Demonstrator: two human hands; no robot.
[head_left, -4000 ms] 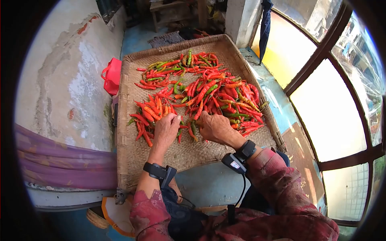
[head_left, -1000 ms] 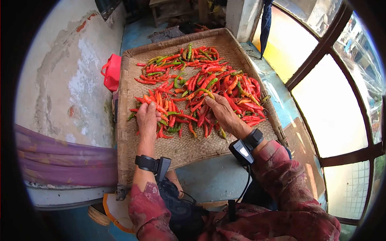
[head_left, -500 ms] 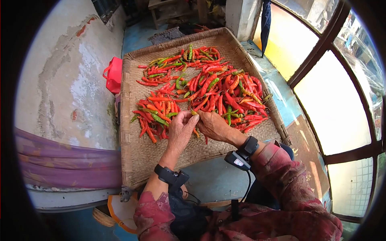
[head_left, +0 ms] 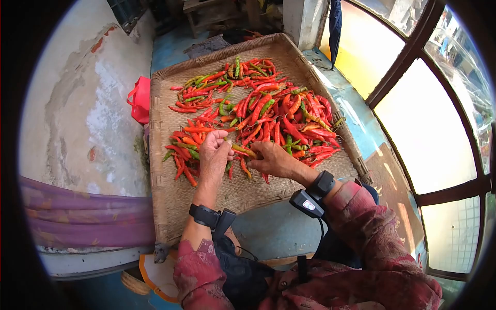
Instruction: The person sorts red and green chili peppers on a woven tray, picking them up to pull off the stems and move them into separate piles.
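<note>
Head view: an orange chili [head_left: 243, 150] is pinched by left hand [head_left: 213, 157] and right hand [head_left: 275, 160] over a woven tray [head_left: 170, 206]. Loose chilies [head_left: 281, 111] are heaped around them, and a red bag [head_left: 139, 101] is seen alongside.

A: Entry one, light. Source?
B: Strong daylight from the window panes [head_left: 429, 134] at right, which are blown out to white and yellow glare.
A: Shadows?
B: Soft and short, under the left hand [head_left: 214, 155] and right hand [head_left: 274, 160] on the woven tray [head_left: 175, 201].
A: Sharpness?
B: Centre crisp; the chilli [head_left: 244, 150] pinched by both hands reads clearly. Fisheye bends the edges, a black vignette rings the frame, and the wall [head_left: 77, 113] is slightly soft.
</note>
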